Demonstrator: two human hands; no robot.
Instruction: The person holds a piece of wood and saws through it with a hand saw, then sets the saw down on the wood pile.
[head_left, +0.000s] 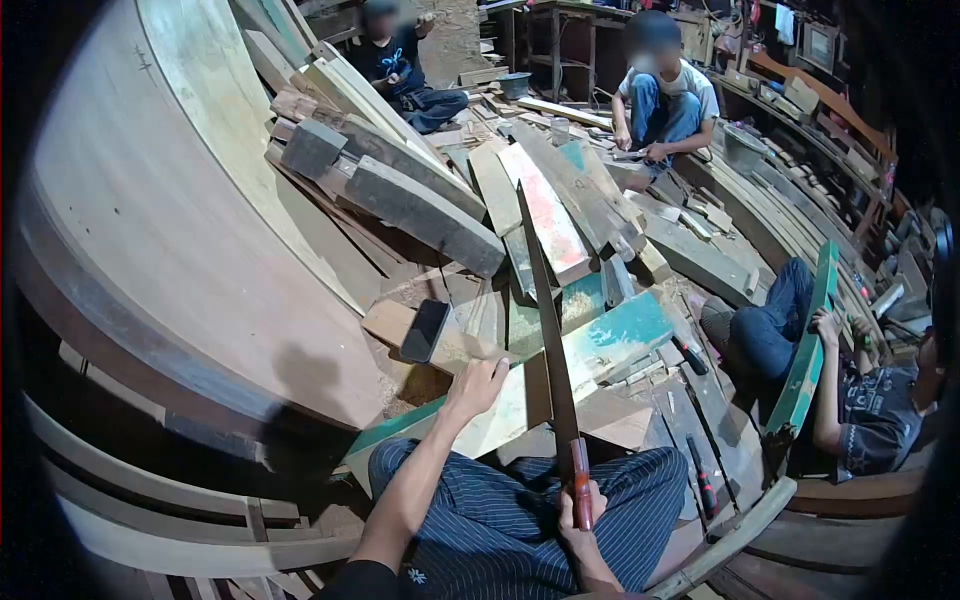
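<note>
A long handsaw (556, 340) with a red-brown wooden handle points away from me, its blade crossing over a wooden board. My right hand (582, 508) is closed around the saw's handle above my lap. The wooden board (505, 410), pale with worn green paint, lies slantwise in front of my knees. On its upper side rests my left hand (478, 388), fingers curled against the wood to the left of the blade. Whether the teeth touch the board cannot be made out. A black phone (425, 331) lies on a wood block just beyond my left hand.
Stacked timber (400, 200) and a large curved panel (170, 200) stand at left. A screwdriver (706, 488) lies to my right. One person (890, 410) at right holds a green plank (812, 340); two others (672, 95) (400, 70) sit at the back among scrap wood.
</note>
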